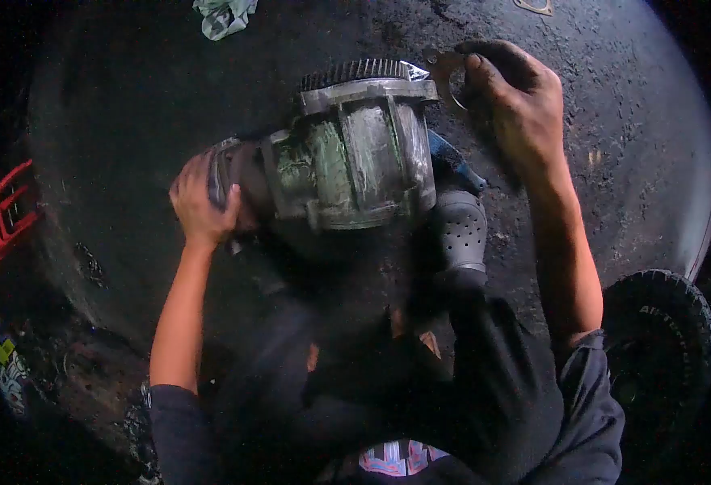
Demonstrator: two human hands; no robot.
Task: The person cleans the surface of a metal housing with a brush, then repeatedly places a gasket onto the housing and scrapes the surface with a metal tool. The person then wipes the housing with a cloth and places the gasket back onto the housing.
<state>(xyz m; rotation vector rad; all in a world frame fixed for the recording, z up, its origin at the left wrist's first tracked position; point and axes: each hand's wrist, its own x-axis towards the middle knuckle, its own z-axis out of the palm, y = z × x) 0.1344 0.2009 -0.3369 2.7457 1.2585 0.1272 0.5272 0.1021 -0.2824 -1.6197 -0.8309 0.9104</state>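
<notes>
In the head view a greasy cast-metal housing [351, 166] with a toothed gear [359, 73] at its far end stands in front of me. My left hand [202, 194] grips the rounded side part of the housing at the left, fingers and thumb curled round it. To the right of the gear my right hand [525, 101] is raised, pinching a thin flat gasket [446, 65] with a round opening. Its fingers are blackened with grease, and they hide part of the gasket. A blue tool-like piece [455, 160] lies beside the housing, partly hidden behind it.
A grey perforated clog [462, 230] on my foot is close to the housing's right side. Another gasket [536, 6] and a pale crumpled cloth [225, 16] lie on the dark dirty floor. A tyre [671, 339] is at right, a red slotted part [4, 214] at left.
</notes>
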